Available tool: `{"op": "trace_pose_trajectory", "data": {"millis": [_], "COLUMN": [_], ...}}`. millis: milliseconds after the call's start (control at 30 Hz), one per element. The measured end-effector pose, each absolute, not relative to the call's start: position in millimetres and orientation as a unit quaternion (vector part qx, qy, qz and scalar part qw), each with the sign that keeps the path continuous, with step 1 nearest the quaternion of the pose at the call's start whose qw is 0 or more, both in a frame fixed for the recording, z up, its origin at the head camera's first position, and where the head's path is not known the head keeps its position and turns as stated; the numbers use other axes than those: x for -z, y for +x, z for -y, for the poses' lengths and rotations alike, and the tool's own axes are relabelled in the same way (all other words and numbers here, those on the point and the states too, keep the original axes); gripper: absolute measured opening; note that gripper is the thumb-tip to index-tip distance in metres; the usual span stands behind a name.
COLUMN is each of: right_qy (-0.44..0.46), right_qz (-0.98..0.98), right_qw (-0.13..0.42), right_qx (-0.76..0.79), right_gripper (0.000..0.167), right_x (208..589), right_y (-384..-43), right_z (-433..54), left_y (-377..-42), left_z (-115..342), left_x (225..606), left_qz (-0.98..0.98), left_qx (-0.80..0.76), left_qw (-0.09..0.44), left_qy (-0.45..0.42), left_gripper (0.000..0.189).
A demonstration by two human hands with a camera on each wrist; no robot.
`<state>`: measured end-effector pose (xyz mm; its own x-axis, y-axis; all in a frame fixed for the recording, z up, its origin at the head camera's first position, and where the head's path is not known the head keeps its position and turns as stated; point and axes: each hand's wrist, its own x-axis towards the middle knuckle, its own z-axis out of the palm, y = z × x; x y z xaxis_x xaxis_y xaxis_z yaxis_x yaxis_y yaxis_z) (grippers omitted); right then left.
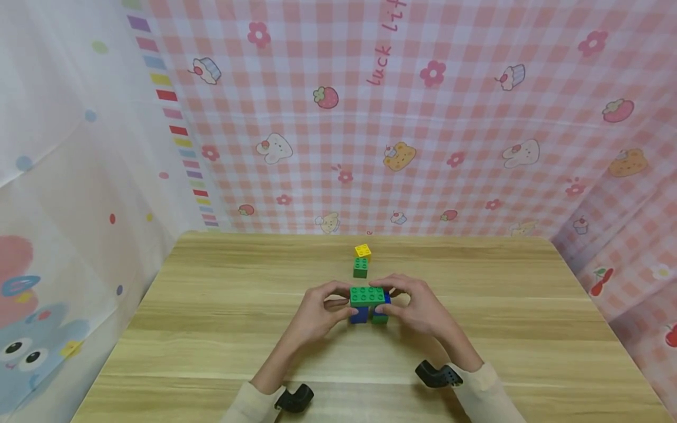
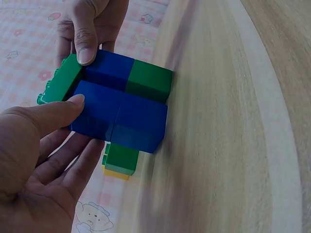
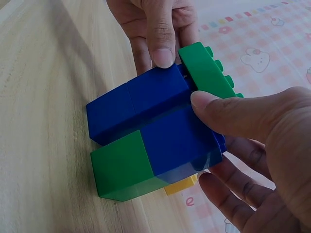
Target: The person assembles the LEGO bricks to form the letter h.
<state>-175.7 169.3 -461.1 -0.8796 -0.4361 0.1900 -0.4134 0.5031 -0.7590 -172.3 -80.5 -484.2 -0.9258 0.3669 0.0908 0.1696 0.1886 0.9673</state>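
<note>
Two short columns of toy building blocks stand side by side on the table. The left one is two blue blocks (image 2: 141,121); the right one has a blue block (image 3: 180,138) above a green block (image 3: 121,167). Across their tops lies a long green block (image 1: 367,295), studs up; a gap with blue studs shows beneath it in the right wrist view. My left hand (image 1: 319,311) pinches the upper block of the left column between thumb and fingers. With thumb and fingers, my right hand (image 1: 416,304) grips the right column's upper blue block.
Farther back on the wooden table (image 1: 238,329), a small green block (image 1: 361,268) stands just in front of a yellow block (image 1: 362,251). A pink checked cloth (image 1: 370,129) hangs behind the table's back edge.
</note>
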Motion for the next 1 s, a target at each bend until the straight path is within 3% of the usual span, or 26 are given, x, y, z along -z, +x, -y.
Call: {"op": "trace_pose_trajectory", "data": {"millis": [1000], "right_qy": [-0.241], "right_qz": [-0.871], "right_qw": [0.006], "right_qx": [0.428], "right_gripper": [0.039], "right_x": [459.6], "right_y": [-175.5], "right_z": [-169.6], "left_y": [-172.5], "left_z": [80.4], "left_x": [484.8], "left_qz": [-0.77], "left_qx": [-0.61], "left_qw": [0.071], "left_qy": [0.175], "left_gripper": [0.029]}}
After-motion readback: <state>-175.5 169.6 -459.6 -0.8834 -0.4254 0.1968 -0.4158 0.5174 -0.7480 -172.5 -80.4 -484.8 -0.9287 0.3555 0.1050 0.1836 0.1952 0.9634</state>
